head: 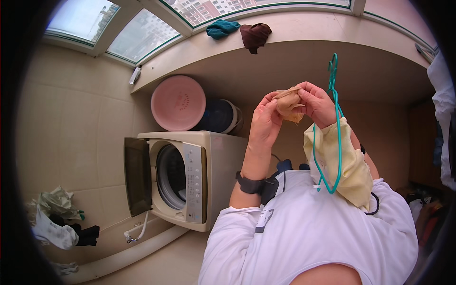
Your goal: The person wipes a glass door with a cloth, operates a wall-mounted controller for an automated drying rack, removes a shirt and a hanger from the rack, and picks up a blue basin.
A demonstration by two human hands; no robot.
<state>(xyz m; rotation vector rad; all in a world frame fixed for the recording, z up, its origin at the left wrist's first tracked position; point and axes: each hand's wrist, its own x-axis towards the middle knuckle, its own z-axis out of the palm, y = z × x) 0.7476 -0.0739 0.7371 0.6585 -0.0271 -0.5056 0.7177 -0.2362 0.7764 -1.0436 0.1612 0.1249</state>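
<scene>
Between my hands is a small bunched tan garment (288, 101) of thin fabric, perhaps a nylon sock. My left hand (266, 115) pinches its left edge between thumb and fingers. On the other side, my right hand (317, 105) grips the upper right edge. Teal clothes hangers (338, 149) hang at my right wrist, hooks pointing up. A pale yellow cloth garment (351, 162) drapes over the same forearm, partly behind the hangers.
A top-loading washing machine (228, 171) stands at left, lid (138, 176) raised. Behind it are a pink basin (178, 103) and a dark bucket (217, 115). Teal cloth (222, 29) and brown cloth (254, 35) lie on the windowsill (306, 30). Socks (57, 229) hang lower left.
</scene>
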